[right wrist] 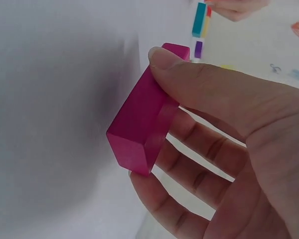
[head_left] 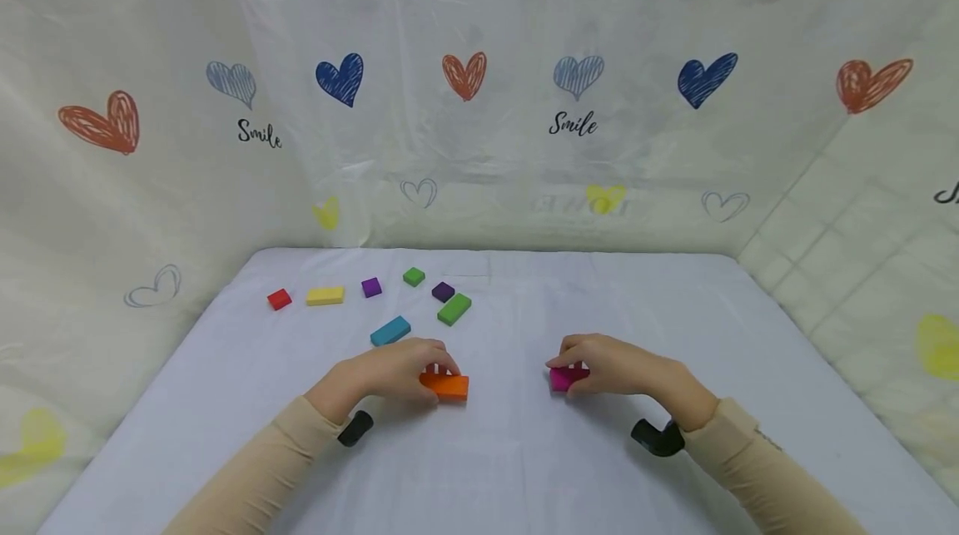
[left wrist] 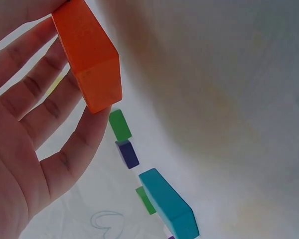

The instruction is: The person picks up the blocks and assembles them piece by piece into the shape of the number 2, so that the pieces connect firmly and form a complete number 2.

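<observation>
An orange block (head_left: 450, 388) is held by my left hand (head_left: 399, 369), left of the table's middle in the head view. The left wrist view shows the fingers curled along one side of that orange block (left wrist: 89, 55). Across from it, my right hand (head_left: 622, 365) grips a magenta block (head_left: 562, 379). Close up in the right wrist view, the thumb presses one face of the magenta block (right wrist: 139, 109) while the fingers lie behind it. A blue block (head_left: 390, 331) lies just beyond the left hand.
Toward the back left of the white table (head_left: 509, 468) lie a red block (head_left: 280, 299), a yellow block (head_left: 325, 296), a purple block (head_left: 371, 287), a dark purple block (head_left: 443, 292) and two green blocks (head_left: 454, 309). A cloth backdrop (head_left: 479, 11) with printed hearts hangs behind.
</observation>
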The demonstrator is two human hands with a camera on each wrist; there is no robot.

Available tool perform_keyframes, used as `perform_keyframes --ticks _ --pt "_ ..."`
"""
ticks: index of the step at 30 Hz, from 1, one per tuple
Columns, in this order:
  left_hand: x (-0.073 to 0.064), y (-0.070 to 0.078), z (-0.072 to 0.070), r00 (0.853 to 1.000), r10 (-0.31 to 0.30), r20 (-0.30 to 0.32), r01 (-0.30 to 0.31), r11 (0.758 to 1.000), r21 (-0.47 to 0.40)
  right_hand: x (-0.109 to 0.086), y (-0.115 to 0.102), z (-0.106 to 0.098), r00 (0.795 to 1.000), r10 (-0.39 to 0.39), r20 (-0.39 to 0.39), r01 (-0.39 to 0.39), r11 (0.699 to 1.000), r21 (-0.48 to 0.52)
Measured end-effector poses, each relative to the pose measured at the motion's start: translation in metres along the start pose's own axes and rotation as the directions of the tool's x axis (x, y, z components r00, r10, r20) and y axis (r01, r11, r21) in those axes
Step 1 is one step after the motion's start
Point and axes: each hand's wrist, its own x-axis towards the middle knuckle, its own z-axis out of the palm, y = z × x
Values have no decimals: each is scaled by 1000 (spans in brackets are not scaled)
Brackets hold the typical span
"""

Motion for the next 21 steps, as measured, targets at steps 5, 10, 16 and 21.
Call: perform_keyframes --ticks 5,10,16,21 --pt "3 3 -1 1000 -4 9 4 1000 -9 7 -4 3 1000 -11 11 11 1000 1" --pt "6 5 0 1000 3 16 -3 1000 -19 12 -8 3 1000 -11 16 11 1000 -7" --pt "9 6 2 1000 17 17 -17 1000 -11 19 -11 5 999 -2 38 3 1000 -11" --pt "11 8 4 1000 24 17 -24 1000 -7 24 -13 6 999 -4 51 5 1000 -17"
